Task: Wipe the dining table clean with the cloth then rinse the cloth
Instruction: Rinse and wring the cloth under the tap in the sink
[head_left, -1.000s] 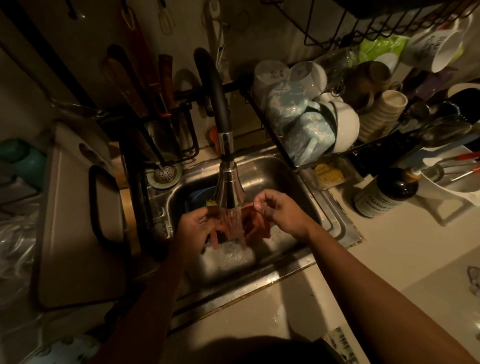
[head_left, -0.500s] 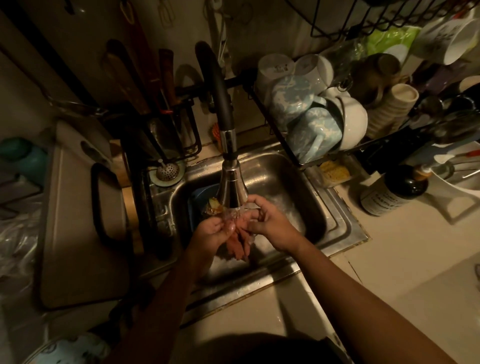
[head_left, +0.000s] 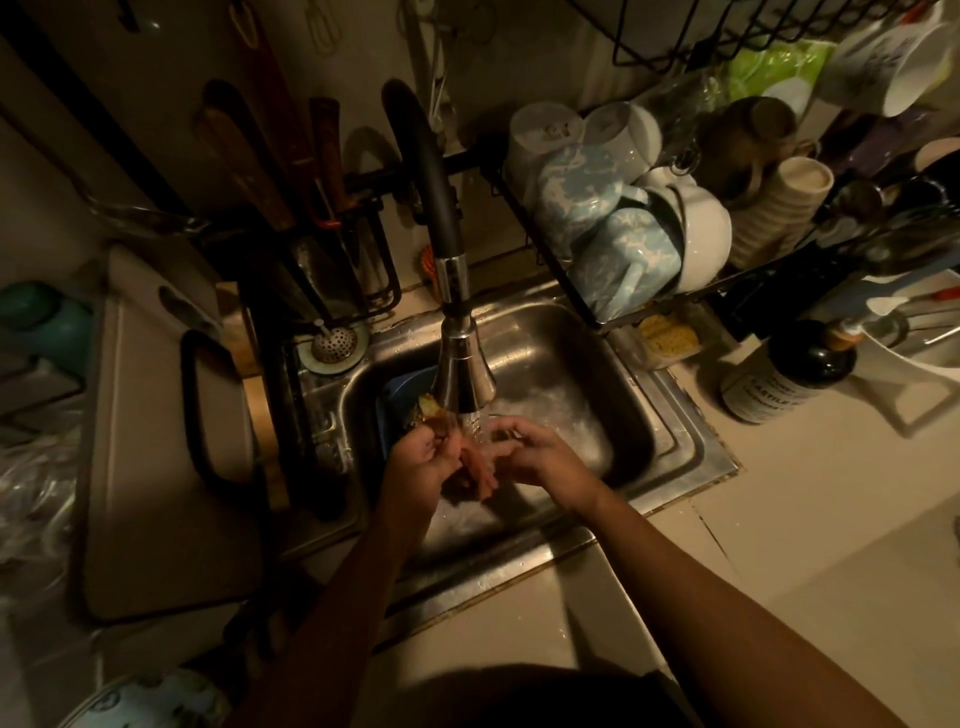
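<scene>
Right hand (head_left: 540, 460) neared left hand (head_left: 421, 462); cloth (head_left: 475, 470) over sink (head_left: 561, 353).

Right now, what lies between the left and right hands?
The orange cloth, which both the left hand and right hand hold under the faucet stream; the head view shows it.

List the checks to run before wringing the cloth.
1. Water runs from the tap: ok.
2. Cloth sits under the stream: ok.
3. Left hand grips the cloth: ok.
4. Right hand holds the cloth's other side: ok.
5. Both hands are over the sink, so drips fall inside: ok.
6. Cloth is rinsed clean: cannot tell, the light is too dim.
</scene>
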